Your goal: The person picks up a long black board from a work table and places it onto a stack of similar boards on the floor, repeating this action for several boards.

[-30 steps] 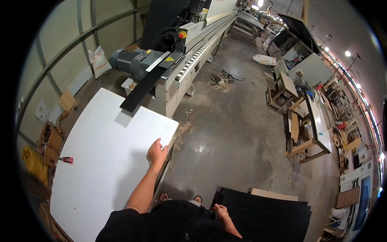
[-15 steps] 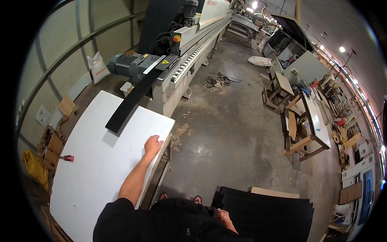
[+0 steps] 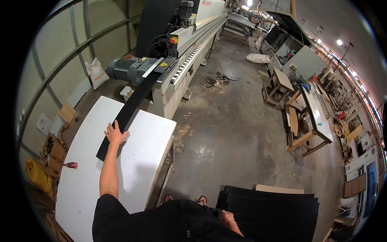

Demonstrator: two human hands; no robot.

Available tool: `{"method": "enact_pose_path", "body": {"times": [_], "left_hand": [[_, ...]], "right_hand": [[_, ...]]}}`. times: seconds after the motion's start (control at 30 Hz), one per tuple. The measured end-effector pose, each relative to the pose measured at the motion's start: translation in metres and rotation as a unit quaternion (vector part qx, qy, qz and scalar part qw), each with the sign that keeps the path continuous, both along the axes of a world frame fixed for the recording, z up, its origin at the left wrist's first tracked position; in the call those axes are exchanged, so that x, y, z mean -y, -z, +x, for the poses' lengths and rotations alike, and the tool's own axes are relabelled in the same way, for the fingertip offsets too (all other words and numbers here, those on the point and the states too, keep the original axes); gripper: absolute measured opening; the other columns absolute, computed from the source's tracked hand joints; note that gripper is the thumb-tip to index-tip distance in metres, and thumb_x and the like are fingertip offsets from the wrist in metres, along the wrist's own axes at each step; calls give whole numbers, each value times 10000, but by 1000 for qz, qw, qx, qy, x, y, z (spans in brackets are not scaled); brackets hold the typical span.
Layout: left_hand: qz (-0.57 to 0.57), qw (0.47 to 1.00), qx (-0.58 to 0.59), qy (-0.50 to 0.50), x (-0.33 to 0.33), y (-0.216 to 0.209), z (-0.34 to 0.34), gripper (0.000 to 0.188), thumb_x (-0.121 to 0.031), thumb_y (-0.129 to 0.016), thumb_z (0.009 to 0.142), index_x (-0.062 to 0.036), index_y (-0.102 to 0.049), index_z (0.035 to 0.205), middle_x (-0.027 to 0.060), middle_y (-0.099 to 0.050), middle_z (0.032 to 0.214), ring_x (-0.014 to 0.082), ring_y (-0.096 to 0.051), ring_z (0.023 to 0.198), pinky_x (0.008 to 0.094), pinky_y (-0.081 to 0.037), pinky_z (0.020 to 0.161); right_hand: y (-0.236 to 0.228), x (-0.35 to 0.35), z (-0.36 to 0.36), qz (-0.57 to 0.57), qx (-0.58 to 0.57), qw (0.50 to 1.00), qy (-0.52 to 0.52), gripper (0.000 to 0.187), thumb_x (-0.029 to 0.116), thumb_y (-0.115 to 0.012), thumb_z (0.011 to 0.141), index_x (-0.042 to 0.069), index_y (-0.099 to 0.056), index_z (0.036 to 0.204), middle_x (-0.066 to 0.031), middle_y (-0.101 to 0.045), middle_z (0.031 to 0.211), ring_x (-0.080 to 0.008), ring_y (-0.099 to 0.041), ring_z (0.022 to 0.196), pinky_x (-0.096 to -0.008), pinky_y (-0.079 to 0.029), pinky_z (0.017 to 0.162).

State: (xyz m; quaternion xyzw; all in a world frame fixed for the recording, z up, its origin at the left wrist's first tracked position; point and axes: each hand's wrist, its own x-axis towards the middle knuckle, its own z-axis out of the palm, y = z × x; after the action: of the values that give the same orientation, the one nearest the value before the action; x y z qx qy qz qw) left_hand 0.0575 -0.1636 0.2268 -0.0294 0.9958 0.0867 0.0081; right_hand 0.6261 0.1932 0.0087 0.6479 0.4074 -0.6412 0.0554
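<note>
A long black board (image 3: 128, 111) reaches from the end of the machine down over the white tabletop (image 3: 145, 149). My left hand (image 3: 116, 136) lies on the board's top near its near end, fingers spread apart. Low by my waist, at the hem of my black shirt, is my right hand (image 3: 228, 220). Its fingers are curled closed, and whatever may be in them is hidden. Beside that hand, on the right, lies a stack of black boards (image 3: 270, 213).
The long edge-working machine (image 3: 169, 86) stands ahead, with a grey motor (image 3: 127, 69) on its left. A red utility knife (image 3: 71, 165) lies at the table's left edge. Cables (image 3: 217, 82) lie on the floor. A wooden-legged table (image 3: 316, 115) stands at right.
My left hand has moved left from the table's right edge onto the black board. The board's near end now reaches further towards me over the table. My right hand stays by my waist.
</note>
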Motion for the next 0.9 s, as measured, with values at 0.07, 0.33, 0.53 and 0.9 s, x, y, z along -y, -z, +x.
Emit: {"method": "enact_pose_path", "body": {"times": [0.07,0.33,0.53,0.9], "left_hand": [[-12,1000,19,-1,3,-2,2,1014,-486,-696,673,-101,-144,1432,269,-183,1428,389,-172,1330,545,-75,1081],[-8,999,20,24,8,-5,-3,1026,-484,-700,652,-107,-149,1432,259,-183,1427,391,-190,1323,548,-77,1080],[-8,999,15,45,-1,1,-19,1021,-484,-697,647,-122,-155,1433,246,-204,1419,387,-209,1318,552,-105,1077],[-1,998,14,58,-11,-1,-26,1000,-496,-688,651,-122,-182,1428,237,-229,1409,390,-227,1308,556,-108,1075]], "right_hand": [[5,-1,0,-1,-2,1000,11,229,260,-588,874,31,-581,875,-26,-515,648,-151,-478,517,-316,-437,466],[-27,10,-23,23,3,999,-36,220,258,-589,874,45,-573,825,-11,-474,583,-140,-440,468,-298,-384,424],[-10,10,-6,23,24,999,-41,317,296,-611,854,67,-590,1073,-44,-552,697,-187,-470,550,-345,-394,500],[79,2,75,107,3,989,-105,347,301,-576,870,15,-605,1063,-82,-627,805,-224,-593,679,-354,-461,586]]}}
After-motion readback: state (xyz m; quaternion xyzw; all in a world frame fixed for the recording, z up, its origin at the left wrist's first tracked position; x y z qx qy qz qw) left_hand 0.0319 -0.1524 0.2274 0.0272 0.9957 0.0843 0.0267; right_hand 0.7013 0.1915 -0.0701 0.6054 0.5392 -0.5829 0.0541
